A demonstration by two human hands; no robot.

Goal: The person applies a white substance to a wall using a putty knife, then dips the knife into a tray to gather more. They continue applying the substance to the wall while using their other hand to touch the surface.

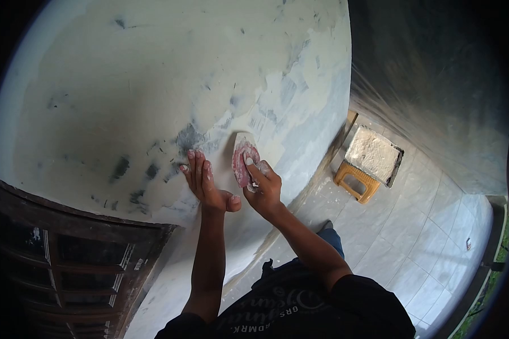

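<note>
My right hand is wrapped round the red, putty-smeared grip of a putty knife. Its pale, broad blade points up the wall and overlaps the patchy off-white wall in this view. To its left, my left hand has its fingers stretched out, tips whitened with putty, right at the wall's surface beside a dark bare patch. Nothing shows in that hand. Several other dark patches and streaks mark the wall around both hands.
On the tiled floor to the right stands a yellow plastic stool bearing a tray of white putty. A dark wooden frame with glass panes borders the wall at lower left. A grey sheet-like surface rises at upper right.
</note>
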